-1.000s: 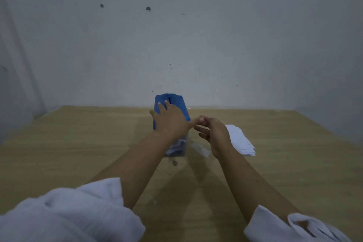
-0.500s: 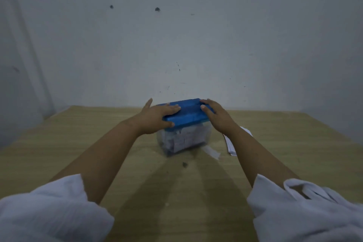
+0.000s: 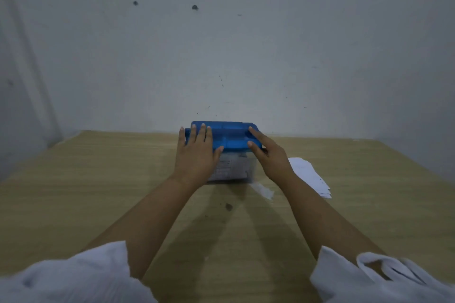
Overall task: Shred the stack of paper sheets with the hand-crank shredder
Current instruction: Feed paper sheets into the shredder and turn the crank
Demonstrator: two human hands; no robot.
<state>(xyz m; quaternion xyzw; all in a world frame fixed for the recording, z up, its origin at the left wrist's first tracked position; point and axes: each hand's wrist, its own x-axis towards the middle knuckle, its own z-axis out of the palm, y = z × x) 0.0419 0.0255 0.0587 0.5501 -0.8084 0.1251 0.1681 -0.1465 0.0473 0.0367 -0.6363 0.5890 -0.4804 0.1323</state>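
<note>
Pressing the shredder [image 3: 231, 135], left hand [image 3: 197, 155] and right hand [image 3: 270, 157] lie flat; light plastic, likely slides, so hold its ends.

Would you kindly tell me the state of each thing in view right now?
clear bin, upright on the table, shreds inside.
blue lid, seated on the bin.
left hand, flat on the lid's left end, fingers straight.
right hand, resting on the lid's right end, fingers extended.
stack of paper sheets, lying right of the bin, untouched.
paper scrap, loose on the table.
</note>
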